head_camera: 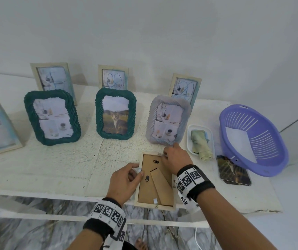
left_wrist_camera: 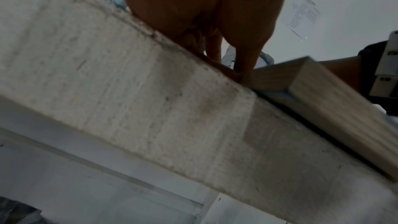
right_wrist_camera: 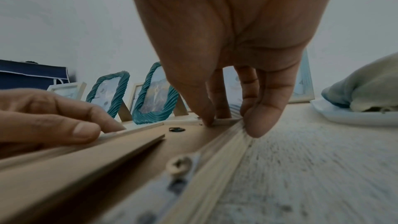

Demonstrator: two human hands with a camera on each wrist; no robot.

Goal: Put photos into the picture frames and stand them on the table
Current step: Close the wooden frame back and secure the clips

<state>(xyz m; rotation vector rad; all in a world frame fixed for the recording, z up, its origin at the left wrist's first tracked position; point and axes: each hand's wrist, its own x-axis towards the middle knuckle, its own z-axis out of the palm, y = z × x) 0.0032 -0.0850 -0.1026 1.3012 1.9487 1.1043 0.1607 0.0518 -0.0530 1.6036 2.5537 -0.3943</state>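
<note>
Frame (head_camera: 155,183) face-down; wall sheet (left_wrist_camera: 302,14) print seemingly illegible.

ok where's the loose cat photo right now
In the head view the loose cat photo lies flat at the table's right front, partly under the purple basket, right of the right hand.

The left hand (left_wrist_camera: 204,6) filled the top centre of the frame, its fingers (left_wrist_camera: 245,60) reaching down to the near corner of a pale wooden frame (left_wrist_camera: 323,101) at the right. That frame lay on the table's edge (left_wrist_camera: 129,91), which ran diagonally from upper left to lower right. A wristband (left_wrist_camera: 385,67) showed at the far right, and a printed sheet (left_wrist_camera: 303,14) hung on the wall at upper right.
</note>
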